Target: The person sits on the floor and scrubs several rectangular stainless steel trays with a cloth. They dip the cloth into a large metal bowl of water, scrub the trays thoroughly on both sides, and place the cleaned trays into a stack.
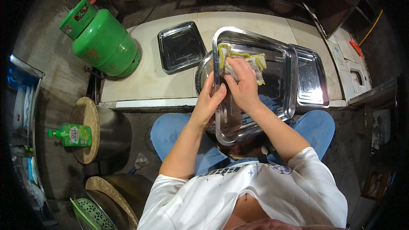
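Observation:
A large rectangular stainless steel tray (271, 89) is tilted in front of me, resting partly over a round metal basin (202, 76). My left hand (209, 99) grips the tray's left rim, thumb on the inner side and fingers behind. My right hand (244, 86) presses a crumpled pale cloth (255, 60) with yellow-green edging against the inside of the tray, near its left wall. Part of the cloth is hidden under my right fingers.
Smaller metal trays lie on the tiled ledge (153, 89), one on the left (182, 48) and one on the right (311, 76). A green gas cylinder (105, 43) stands at the ledge's left end. A green pump bottle (76, 134) sits on a round stool (88, 110).

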`<state>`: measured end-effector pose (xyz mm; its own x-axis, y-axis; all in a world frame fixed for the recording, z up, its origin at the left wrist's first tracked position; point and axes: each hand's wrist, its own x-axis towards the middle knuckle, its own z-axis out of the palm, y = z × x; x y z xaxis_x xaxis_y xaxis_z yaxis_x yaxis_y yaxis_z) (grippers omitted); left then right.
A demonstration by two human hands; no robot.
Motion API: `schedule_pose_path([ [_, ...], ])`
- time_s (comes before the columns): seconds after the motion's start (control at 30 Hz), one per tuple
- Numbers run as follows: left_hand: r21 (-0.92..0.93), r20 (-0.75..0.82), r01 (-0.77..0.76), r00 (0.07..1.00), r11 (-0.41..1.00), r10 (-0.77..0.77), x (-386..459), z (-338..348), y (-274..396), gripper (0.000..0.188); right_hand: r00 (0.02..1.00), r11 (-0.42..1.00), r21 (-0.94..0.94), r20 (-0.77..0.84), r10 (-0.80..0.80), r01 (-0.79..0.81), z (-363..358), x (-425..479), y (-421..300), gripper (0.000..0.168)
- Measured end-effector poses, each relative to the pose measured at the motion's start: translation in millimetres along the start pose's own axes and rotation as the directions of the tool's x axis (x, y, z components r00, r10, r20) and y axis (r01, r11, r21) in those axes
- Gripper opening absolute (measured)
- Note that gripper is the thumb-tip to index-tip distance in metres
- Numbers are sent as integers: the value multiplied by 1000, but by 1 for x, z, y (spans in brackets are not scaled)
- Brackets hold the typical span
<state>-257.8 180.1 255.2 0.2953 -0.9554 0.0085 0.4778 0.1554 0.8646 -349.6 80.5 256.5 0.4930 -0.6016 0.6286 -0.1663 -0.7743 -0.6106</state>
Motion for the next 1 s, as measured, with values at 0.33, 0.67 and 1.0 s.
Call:
schedule_pose_path([
  [0.33, -81, -189, -163, 971, 983, 146, 6, -11, 17, 48, 881, 993, 113, 467, -76, 26, -7, -76, -22, 32],
  [0.67, -47, -282, -132, 953, 990, 113, 5, -17, 13, 41, 812, 983, 97, 553, -184, 157, -43, -59, 5, 28],
  [1.0, -135, -274, -132, 957, 982, 91, 5, -19, 23, 44, 955, 935, -329, 296, -34, 135, -102, -44, 97, 34],
])
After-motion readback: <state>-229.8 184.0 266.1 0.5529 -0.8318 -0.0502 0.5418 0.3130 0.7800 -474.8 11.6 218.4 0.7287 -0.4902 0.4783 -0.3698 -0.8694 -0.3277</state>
